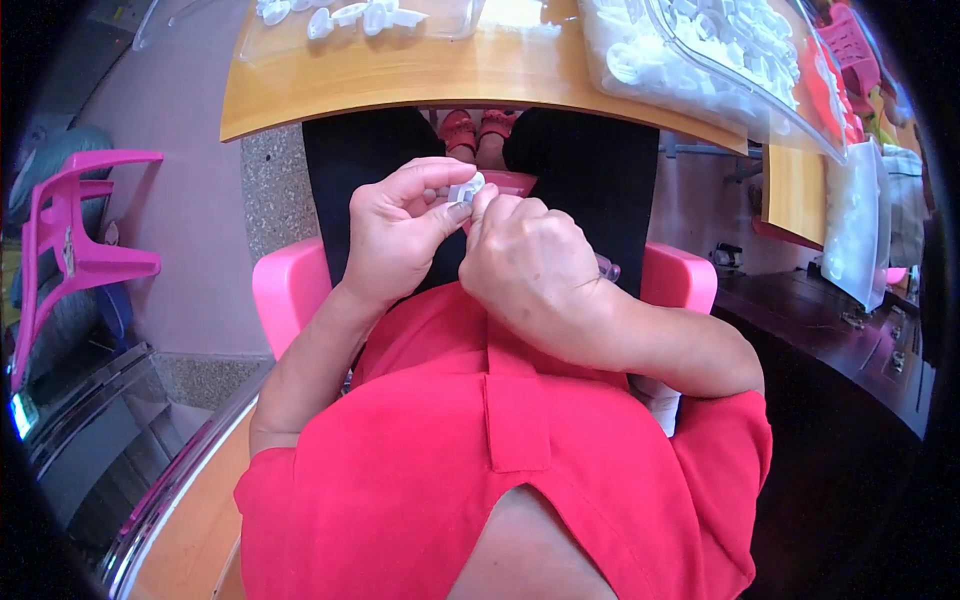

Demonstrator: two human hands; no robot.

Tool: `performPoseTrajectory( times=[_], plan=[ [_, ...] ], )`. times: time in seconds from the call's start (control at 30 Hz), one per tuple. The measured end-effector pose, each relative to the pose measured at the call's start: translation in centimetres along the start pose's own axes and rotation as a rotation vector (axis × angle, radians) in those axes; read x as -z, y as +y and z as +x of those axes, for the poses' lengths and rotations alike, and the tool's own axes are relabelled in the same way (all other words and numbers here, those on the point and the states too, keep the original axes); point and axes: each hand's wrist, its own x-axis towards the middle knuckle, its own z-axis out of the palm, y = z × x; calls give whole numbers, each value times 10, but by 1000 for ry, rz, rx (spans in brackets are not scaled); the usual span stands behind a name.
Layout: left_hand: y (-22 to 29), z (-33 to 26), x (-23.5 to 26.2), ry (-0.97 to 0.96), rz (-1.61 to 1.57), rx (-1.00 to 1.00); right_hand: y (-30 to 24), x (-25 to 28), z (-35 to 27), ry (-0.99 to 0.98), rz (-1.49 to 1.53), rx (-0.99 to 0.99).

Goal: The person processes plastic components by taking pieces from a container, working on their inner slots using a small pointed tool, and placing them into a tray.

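Observation:
Above my lap, my left hand (pixel 405 225) pinches a small white plastic part (pixel 466 188) between thumb and fingers. My right hand (pixel 530 255) is closed in a fist right beside it, its thumb and forefinger up against the part. From the heel of that fist pokes the clear, purplish end of a handle (pixel 608 268); the rest of this handled tool is hidden inside my fingers. Beyond my hands, more white plastic parts (pixel 365 17) lie in a clear tray at the left of the wooden table (pixel 420 85).
A clear bin (pixel 690 85) heaped with white parts stands at the table's right, its corner past the edge. Red pieces (pixel 832 85) lie beyond it. A translucent bag (pixel 857 225) hangs at the right. My pink chair's armrests (pixel 290 290) flank me; another pink chair (pixel 85 240) stands left.

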Motion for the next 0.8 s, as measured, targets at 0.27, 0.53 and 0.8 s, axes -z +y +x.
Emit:
performPoseTrajectory(
  times=[0.27, 0.53, 0.8],
  plan=[
    [16, 8, 17, -52, -310, 157, 32, 17, -4, 169, 287, -16],
    [17, 6, 16, -73, -347, 217, 27, 5, -7, 271, 252, 66],
    [16, 3, 13, -99, -358, 226, 25, 8, -7, 237, 260, 103]
  ],
)
